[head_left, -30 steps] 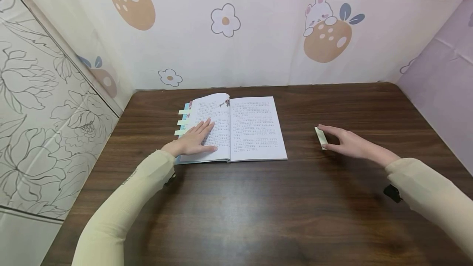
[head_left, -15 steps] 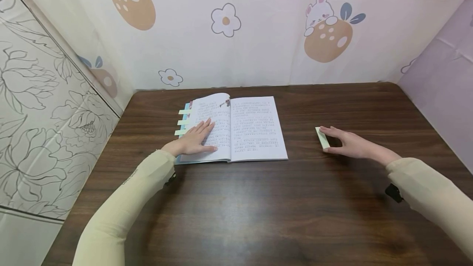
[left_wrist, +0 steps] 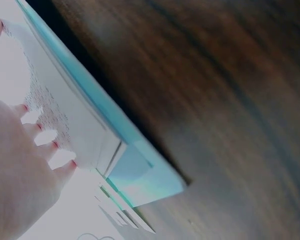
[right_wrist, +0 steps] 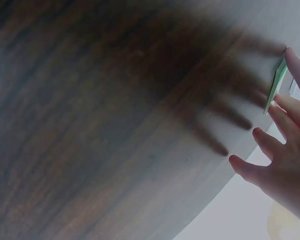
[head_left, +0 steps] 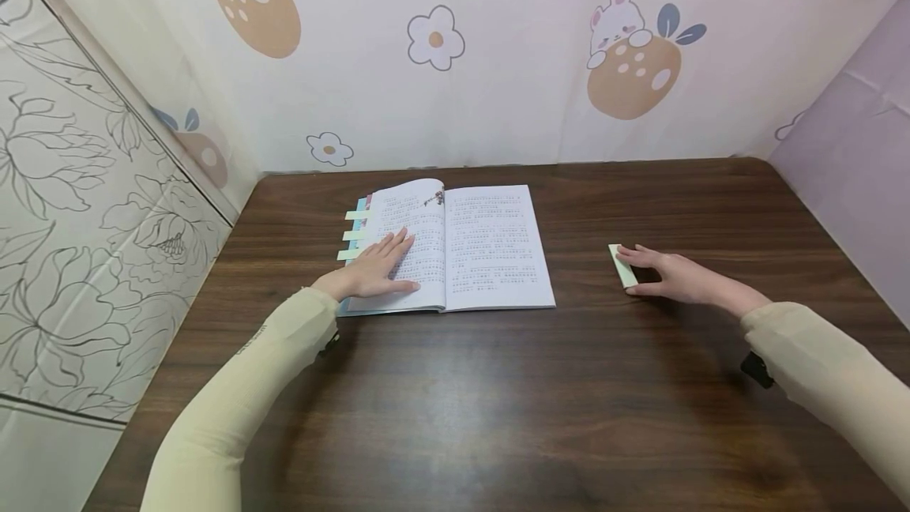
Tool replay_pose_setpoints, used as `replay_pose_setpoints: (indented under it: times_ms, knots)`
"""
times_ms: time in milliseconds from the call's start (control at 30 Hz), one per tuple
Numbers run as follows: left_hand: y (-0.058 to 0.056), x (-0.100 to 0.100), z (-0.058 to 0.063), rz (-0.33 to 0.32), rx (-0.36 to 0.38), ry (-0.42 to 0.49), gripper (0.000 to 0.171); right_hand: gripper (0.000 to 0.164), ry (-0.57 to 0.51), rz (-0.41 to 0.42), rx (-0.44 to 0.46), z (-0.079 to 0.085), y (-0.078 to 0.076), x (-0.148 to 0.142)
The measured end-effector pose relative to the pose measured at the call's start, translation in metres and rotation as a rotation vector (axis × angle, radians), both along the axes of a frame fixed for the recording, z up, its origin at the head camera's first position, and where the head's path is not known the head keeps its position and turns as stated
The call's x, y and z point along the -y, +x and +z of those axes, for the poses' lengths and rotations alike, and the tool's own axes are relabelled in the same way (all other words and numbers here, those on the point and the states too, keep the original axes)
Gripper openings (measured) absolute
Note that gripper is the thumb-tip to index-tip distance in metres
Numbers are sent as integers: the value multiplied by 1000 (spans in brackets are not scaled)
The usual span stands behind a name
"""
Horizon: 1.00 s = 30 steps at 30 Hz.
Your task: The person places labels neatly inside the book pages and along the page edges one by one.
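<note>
An open book (head_left: 498, 251) lies toward the back of the table, left of the middle. My left hand (head_left: 370, 271) rests with spread, straight fingers on its left page, as the left wrist view also shows. Pale sticky tabs (head_left: 353, 235) stick out past the left edge over a blue cover (left_wrist: 145, 180). Right of the book, my right hand (head_left: 675, 275) holds a small pale green pad of sticky notes (head_left: 623, 269) close over the table. In the right wrist view, thumb and fingertips meet opposite ends of the pad (right_wrist: 277, 82); the other fingers are spread.
The dark wooden table (head_left: 441, 409) reaches back to a wall covering (head_left: 512, 101) printed with rabbits and flowers. A flower-patterned panel (head_left: 85, 220) borders the left side, a lilac cloth (head_left: 860, 141) the right.
The right hand's fingertips and thumb have shifted slightly on the pad, which now lies flatter and a touch farther right. The left hand and book have stayed put.
</note>
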<state>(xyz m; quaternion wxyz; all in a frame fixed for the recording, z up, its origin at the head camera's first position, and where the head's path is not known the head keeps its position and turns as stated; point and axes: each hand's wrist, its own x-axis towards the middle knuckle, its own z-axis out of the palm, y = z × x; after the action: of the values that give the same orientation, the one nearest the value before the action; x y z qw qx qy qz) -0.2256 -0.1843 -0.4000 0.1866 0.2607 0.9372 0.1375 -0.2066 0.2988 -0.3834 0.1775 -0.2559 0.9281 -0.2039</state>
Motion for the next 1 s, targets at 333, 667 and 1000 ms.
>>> replay_pose_setpoints:
  times_ms: [333,667,1000]
  knots:
    - [0,-2,3,14,8,-50,86,65,20,11,5,0,-4,-1]
    - [0,-1,2,19,11,-48,86,62,8,31,39,2,-8,-3]
    - [0,-2,2,20,12,-48,86,42,-42,7,-22,4,-8,-2]
